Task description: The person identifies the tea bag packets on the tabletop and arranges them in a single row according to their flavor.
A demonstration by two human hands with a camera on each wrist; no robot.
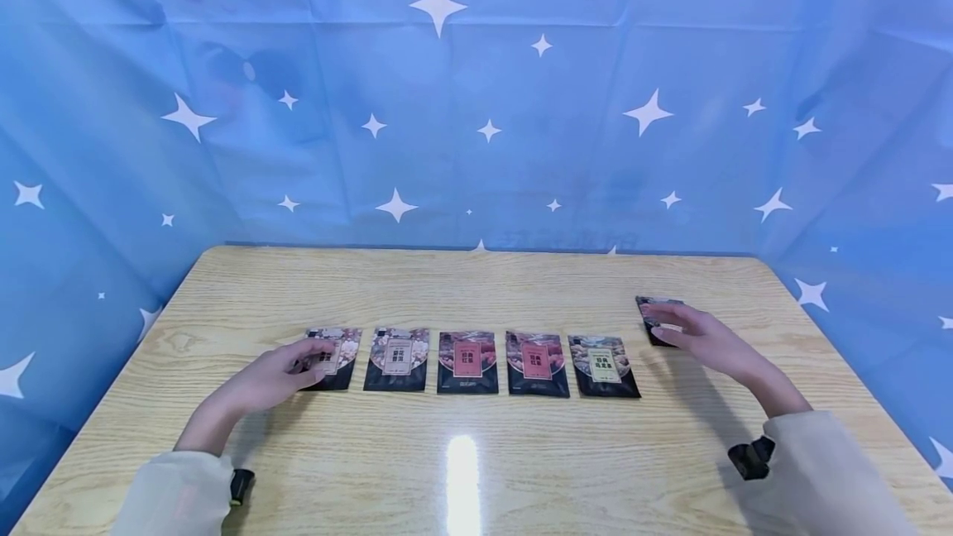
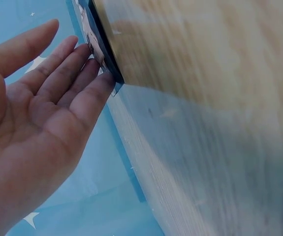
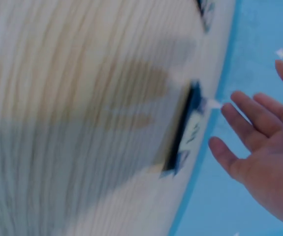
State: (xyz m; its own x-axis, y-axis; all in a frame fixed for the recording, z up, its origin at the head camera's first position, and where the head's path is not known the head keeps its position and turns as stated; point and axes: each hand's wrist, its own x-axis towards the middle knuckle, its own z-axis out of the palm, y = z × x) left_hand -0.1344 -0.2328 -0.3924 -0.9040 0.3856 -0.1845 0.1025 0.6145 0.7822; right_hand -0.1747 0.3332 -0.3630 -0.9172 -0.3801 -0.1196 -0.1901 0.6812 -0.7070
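My left hand (image 1: 275, 375) is at the leftmost tea packet (image 1: 344, 364), a black pouch with pale pink flowers. In the left wrist view its fingertips touch the edge of that packet (image 2: 98, 37), and the thumb stands apart. Over at the right, my right hand (image 1: 711, 346) is held above a dark tea packet (image 1: 655, 322), covering part of it. In the right wrist view, the fingers (image 3: 252, 123) are spread and apart from the packet (image 3: 190, 130) lying on the table.
Between the hands a row holds another pink-flowered packet (image 1: 396, 361), two red-labelled packets (image 1: 467, 364) and a green-labelled one (image 1: 605, 366). The wooden table (image 1: 357, 470) ends at a blue star-patterned cloth (image 1: 447, 106). Black devices sit on both wrists.
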